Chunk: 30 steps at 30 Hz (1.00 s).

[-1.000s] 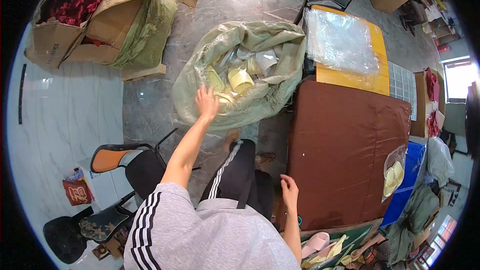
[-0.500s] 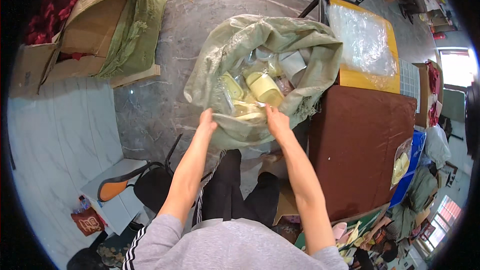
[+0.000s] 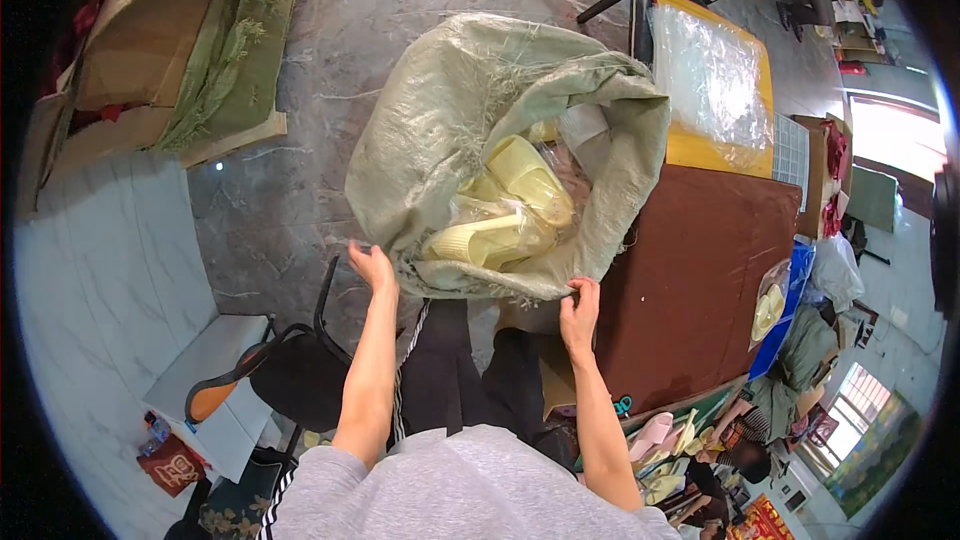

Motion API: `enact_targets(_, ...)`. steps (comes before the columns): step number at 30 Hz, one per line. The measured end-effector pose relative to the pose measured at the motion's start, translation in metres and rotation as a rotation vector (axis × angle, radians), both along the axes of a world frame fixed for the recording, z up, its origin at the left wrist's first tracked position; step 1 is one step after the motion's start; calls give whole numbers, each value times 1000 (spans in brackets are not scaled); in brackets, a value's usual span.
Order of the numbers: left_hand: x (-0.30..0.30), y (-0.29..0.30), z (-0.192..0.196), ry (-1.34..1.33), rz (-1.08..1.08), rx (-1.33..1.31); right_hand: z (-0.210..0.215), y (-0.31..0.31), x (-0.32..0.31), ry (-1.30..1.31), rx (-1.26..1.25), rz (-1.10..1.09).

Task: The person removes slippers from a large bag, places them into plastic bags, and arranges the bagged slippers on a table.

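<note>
A large grey-green woven sack [image 3: 425, 130] stands on the floor before me, its mouth gaping toward me. Inside lie pale yellow slippers [image 3: 490, 240] in clear plastic bags, with a whitish piece [image 3: 585, 130] deeper in, partly hidden by the rim. My right hand [image 3: 580, 318] pinches the sack's near edge at its right corner. Just off the sack's lower left side is my left hand [image 3: 374, 268], fingers apart and holding nothing that I can see.
At right stands a brown-covered table [image 3: 690, 280] with a bagged yellow pair [image 3: 768, 308] at its edge. Beyond it, clear plastic bags [image 3: 710, 70] cover a yellow board. A cardboard box [image 3: 150, 40] is at far left; a black chair [image 3: 300, 370] stands near my left. People work at lower right.
The sack's near rim has come down toward me and its far-left side has puffed up. My right hand moved from inside the mouth to the near edge; my left moved left, off the rim.
</note>
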<state>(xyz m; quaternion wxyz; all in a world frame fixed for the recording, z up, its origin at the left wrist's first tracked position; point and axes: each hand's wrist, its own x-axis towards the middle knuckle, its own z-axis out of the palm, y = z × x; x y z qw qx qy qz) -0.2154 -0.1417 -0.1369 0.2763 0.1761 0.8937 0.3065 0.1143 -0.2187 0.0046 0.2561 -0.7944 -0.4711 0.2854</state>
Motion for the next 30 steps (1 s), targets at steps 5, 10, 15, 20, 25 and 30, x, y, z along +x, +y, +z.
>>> enact_targets(5, 53, 66, 84, 208, -810, 260, -9, -3, 5, 151, -22, -208)
enact_targets(10, 90, 101, 40, 278, -863, -181, -35, -18, 25, 137, -80, -260)
enact_targets(15, 49, 131, 7, -192, -618, 162, 3, 41, 32, -390, -147, 67)
enact_targets(20, 23, 142, 34, -855, -410, 193, -42, 180, -4, 4, 136, 219)
enact_targets(25, -3, 167, 71, -1201, -478, 74, -95, 308, -17, -385, 134, 418)
enact_targets(30, -68, 183, 53, -1440, -443, -91, -83, 415, 26, -119, 129, 678)
